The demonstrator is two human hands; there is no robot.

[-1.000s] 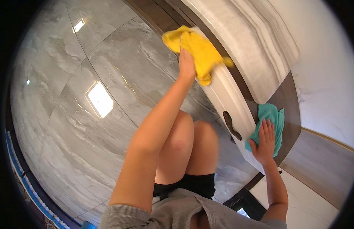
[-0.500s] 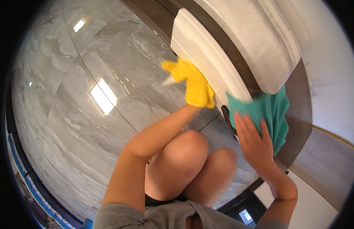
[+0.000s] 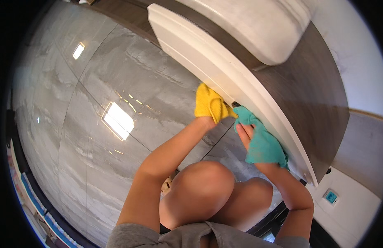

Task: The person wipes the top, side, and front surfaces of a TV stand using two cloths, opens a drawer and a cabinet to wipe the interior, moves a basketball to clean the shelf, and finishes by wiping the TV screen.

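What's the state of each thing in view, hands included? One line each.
Left hand: mostly covered by yellow cloth, grip hidden
Right hand: partly wrapped in teal cloth, some fingers showing
Yellow cloth: bunched, creased
Teal cloth: crumpled, folded around the hand
White front panel: open or shut, can't tell
Dark handle: mostly hidden
Tiled floor: glossy, reflecting lights

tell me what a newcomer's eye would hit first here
Probably the yellow cloth at the left hand, near the picture's middle, with the teal cloth at the right hand just beside it; both are by the long white panel. After that, likely the bright rectangular light reflection on the glossy grey floor, left of the hands.
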